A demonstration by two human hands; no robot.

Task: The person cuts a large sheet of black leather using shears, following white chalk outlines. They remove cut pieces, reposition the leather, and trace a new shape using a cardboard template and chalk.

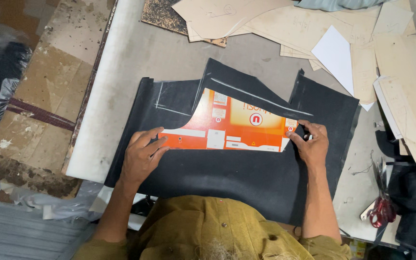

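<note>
Flat: left hand (142, 155) open, right hand (311, 142) pinching orange card template (227, 126) on black fabric (227, 168).

A cardboard template (227, 127) lies on a fabric sheet (227, 173) spread over the table (169, 53). The left hand (140, 156) presses its nine o'clock end, the right hand (311, 142) its three o'clock end. Paper patterns (323, 29) lie at one o'clock, scissors (381, 209) at four o'clock.

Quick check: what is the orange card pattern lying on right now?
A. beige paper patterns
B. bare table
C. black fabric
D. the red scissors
C: the orange card pattern lies flat on the black fabric, pressed down by the left hand and right hand.
</note>
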